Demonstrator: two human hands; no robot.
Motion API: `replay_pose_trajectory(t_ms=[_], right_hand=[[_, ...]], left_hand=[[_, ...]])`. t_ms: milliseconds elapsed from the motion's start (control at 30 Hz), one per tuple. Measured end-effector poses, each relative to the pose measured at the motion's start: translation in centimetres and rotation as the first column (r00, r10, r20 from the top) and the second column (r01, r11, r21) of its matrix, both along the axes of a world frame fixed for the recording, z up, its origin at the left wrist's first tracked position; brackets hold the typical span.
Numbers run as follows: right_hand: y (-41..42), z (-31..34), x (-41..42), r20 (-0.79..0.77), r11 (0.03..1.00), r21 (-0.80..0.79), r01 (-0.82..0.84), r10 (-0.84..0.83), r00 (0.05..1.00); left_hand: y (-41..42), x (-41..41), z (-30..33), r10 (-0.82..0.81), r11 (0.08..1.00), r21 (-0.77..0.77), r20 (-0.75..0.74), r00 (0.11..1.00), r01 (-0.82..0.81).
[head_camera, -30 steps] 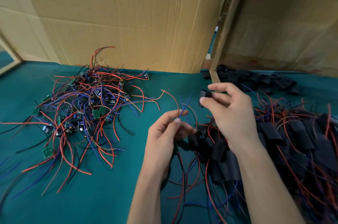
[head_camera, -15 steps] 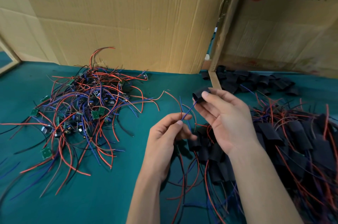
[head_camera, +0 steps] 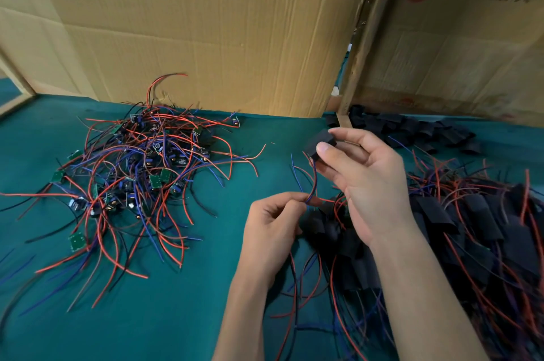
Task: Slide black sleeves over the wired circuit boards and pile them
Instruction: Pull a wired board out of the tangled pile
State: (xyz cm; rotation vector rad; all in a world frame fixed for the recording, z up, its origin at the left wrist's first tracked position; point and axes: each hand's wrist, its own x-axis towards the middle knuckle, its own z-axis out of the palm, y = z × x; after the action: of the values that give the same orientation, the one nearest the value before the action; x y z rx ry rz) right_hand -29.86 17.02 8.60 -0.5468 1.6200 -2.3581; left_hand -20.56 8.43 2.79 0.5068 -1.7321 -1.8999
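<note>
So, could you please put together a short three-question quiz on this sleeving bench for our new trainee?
1. True or false: the right hand pinches a black sleeve.
2. What does the left hand hold? A) a green board B) red and blue wires C) nothing
3. Fill in: the pile of unsleeved boards lies to the ___ of both hands on the green table.

Key: 1 true, thumb and fingers hold it up. 2 B, the wires run up into the sleeve. 3 left; the finished sleeved pile lies right, loose sleeves behind by the cardboard wall.
</note>
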Motion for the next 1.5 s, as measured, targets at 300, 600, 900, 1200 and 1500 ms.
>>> replay_pose_trajectory(t_ms=[300, 600, 900, 1200, 1500], right_hand=[[0.3, -0.5, -0.5, -0.076, 0.992, 0.118, 0.050, -0.041, 0.996], [1.5, 0.0, -1.4, -0.207, 0.961, 0.273, 0.051, 0.007, 0.978], [2.0, 0.3, -1.3, -0.272, 0.918, 0.387, 0.089, 0.022, 0.962], [0.9, -0.6, -0.6, -0.162, 0.897, 0.442, -0.006, 0.087, 0.983], [-1.2, -2.1, 0.7, 0.031, 0.934, 0.334, -0.124, 0.121, 0.992]], left_hand=[[0.2, 0.2, 0.3, -0.007, 0.994, -0.107, 0.012, 1.000, 0.008], [0.2, 0.1, 0.4, 0.031, 0.993, -0.115, 0.044, 0.999, -0.026], [0.0, 0.0, -0.1, 0.047, 0.997, -0.061, 0.038, 0.998, -0.045], [-0.5, -0.1, -0.3, 0.119, 0.991, 0.069, -0.041, 0.992, -0.116], [-0.5, 0.0, -0.3, 0.077, 0.983, 0.177, -0.116, 0.990, -0.056]])
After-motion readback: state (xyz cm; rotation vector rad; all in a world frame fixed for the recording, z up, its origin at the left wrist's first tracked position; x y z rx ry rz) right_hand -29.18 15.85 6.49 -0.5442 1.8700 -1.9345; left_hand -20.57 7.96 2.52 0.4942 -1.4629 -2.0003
